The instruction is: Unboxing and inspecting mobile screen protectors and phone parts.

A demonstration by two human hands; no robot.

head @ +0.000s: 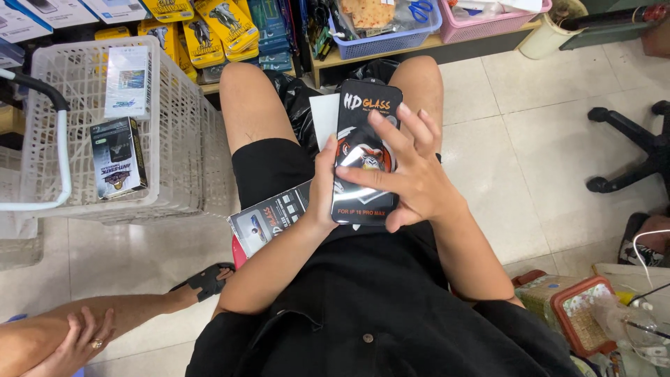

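Note:
I sit with a flat black rectangular packet (364, 105) held upright over my lap. My left hand (322, 187) grips its left edge, thumb on the front. My right hand (408, 174) lies across the lower front of the packet, fingers spread and pressing on it. A white card (323, 117) shows just behind the packet's left side. Another black and grey packet (269, 220) rests on my left thigh, partly under my left forearm.
A white plastic basket (178, 139) with two boxed packets stands at the left. Shelves with yellow packets (209, 28) and blue and pink baskets run along the top. Another person's leg and hand (80, 335) lie at bottom left. A black chair base (638, 139) is at right.

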